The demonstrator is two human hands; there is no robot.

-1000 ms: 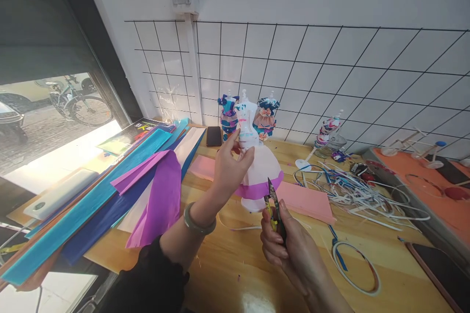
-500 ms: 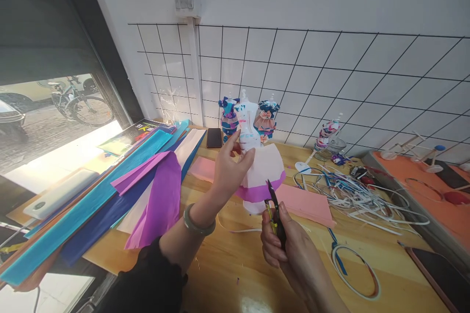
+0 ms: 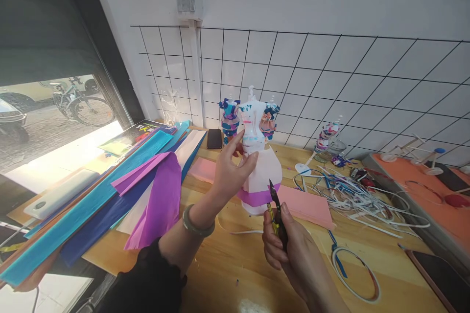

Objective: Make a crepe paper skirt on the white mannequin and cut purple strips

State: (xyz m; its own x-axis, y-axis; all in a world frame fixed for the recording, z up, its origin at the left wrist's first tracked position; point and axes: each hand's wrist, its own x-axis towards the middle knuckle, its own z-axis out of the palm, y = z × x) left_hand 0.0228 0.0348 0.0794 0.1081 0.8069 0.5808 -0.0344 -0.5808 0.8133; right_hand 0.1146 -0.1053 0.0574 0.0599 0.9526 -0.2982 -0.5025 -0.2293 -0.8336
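A small white mannequin (image 3: 252, 122) with pink and blue smears stands upright near the middle of the table. Around its waist hangs a pale paper skirt (image 3: 263, 168) with a purple band (image 3: 257, 198) along the hem. My left hand (image 3: 233, 161) pinches the skirt's top at the waist, thumb in front and fingers behind. In my right hand (image 3: 282, 239) is a pair of scissors (image 3: 278, 215) with yellow and black handles. Their blades are apart, one tip lying over the purple band; whether the band sits between them I cannot tell.
Strips of coloured crepe paper (image 3: 121, 200) cover the left side. Pink paper (image 3: 306, 205) lies behind the scissors. Dressed mannequins (image 3: 230, 120) stand at the back. A tangle of thin strips (image 3: 360, 195), a ring (image 3: 356, 274) and a tablet (image 3: 436, 274) occupy the right.
The mannequin has shifted and turned slightly to the right, with my left hand following. The skirt's free edge has swung a little; the scissors remain near the hem.
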